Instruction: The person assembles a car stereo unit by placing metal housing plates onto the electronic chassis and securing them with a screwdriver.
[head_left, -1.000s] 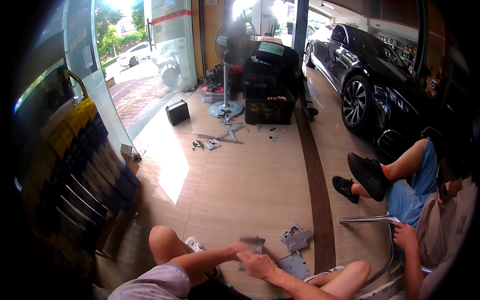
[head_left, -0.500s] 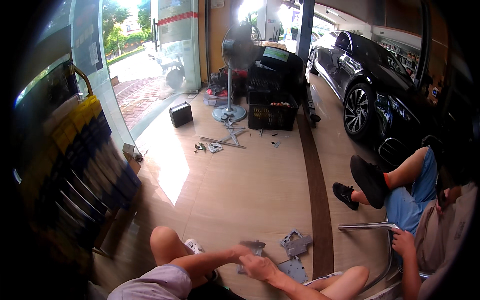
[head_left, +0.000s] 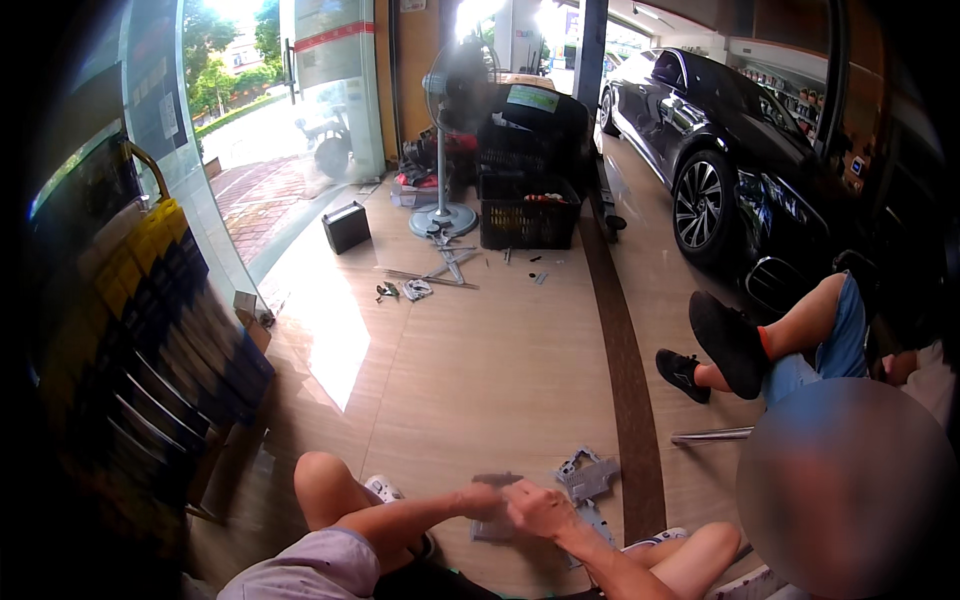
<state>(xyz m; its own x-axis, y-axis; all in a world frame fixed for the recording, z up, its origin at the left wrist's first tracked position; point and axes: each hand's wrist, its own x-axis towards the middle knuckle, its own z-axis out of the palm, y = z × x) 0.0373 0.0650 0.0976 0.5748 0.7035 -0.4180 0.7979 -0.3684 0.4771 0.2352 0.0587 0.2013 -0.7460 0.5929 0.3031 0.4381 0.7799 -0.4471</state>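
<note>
Close together above the floor, my left hand (head_left: 482,500) and my right hand (head_left: 540,511) work over a flat grey piece (head_left: 490,531). The right hand is closed, its fingers curled, but what is in them is too small to make out. Motion smears the left hand's fingers. A dark grey edge (head_left: 496,478) shows just beyond the hands; I cannot tell whether it belongs to the same piece. Right of them lie a grey metal bracket (head_left: 590,477) with cut-outs and a flat metal plate (head_left: 597,517), partly hidden by my right forearm.
Farther off are metal scissor-type arms (head_left: 450,265), a black battery-like box (head_left: 346,228), a standing fan (head_left: 442,180) and a black crate (head_left: 528,222). A black car (head_left: 715,150) stands right. A person's shoe (head_left: 725,345) is near on the right; a rack (head_left: 165,320) stands left.
My right hand has shifted slightly right and up, baring more of the grey piece below. The whole view has moved a little. The seated person at right leans farther into view.
</note>
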